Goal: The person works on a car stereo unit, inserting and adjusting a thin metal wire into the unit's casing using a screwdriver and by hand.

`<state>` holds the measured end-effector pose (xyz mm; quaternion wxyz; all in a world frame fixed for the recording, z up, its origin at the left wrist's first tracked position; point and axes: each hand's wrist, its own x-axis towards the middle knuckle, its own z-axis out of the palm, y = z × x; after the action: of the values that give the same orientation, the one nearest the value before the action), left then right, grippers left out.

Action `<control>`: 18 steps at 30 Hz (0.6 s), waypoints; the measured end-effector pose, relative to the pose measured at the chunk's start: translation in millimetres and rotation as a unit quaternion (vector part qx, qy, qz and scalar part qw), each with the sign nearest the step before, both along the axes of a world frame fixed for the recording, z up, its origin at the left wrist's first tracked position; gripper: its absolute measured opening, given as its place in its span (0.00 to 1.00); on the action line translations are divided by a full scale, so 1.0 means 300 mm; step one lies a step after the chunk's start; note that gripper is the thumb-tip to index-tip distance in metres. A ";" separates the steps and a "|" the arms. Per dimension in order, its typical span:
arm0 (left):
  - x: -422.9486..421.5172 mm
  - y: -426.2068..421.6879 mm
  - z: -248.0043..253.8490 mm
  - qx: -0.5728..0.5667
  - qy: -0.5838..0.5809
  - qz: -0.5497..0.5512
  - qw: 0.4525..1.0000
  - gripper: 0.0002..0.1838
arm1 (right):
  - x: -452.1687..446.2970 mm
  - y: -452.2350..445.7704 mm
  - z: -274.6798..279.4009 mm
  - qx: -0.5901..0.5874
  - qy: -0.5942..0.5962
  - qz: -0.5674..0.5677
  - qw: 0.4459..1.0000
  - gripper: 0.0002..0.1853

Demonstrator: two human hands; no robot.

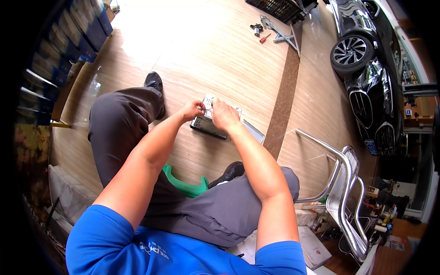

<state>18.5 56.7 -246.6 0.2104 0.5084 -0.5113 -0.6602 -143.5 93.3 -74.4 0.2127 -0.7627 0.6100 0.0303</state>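
Observation:
A boxy metal electronic unit (208,128) with a dark, slotted side rests on the floor between my feet. My left hand (194,110) is at its left top edge, thumb and fingers pinched together. What they pinch is too small to make out. My right hand (224,116) lies over the top of the unit with its fingers bent down, and it hides much of that side. Something thin and pale shows between the two hands. Close by on the right, a flat grey panel (253,131) lies on the floor.
Tools lie farther off: a red-handled screwdriver (265,39), a small black item (256,30) and a grey metal bracket (279,33). A black crate (279,8) stands behind them. To the right are a metal chair (341,183) and a black car (366,82). A green plastic stool (185,185) is under me.

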 end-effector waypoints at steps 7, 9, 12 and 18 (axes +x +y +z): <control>-0.001 0.003 0.008 -0.008 0.009 -0.008 1.000 0.08 | 0.003 -0.005 0.012 0.012 0.008 -0.025 1.000 0.15; -0.001 0.001 0.008 -0.004 0.006 -0.009 1.000 0.08 | -0.003 -0.004 -0.005 0.000 0.009 -0.011 1.000 0.16; 0.002 -0.002 0.007 0.006 0.004 0.000 1.000 0.09 | -0.011 -0.007 -0.022 -0.001 0.012 0.001 1.000 0.18; 0.002 0.000 0.033 0.016 -0.008 0.008 1.000 0.09 | -0.002 -0.008 0.000 0.016 0.014 -0.023 1.000 0.18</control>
<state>19.0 56.7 -236.8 0.2039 0.5207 -0.4982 -0.6626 -144.2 91.0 -74.5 0.2166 -0.7447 0.6296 0.0457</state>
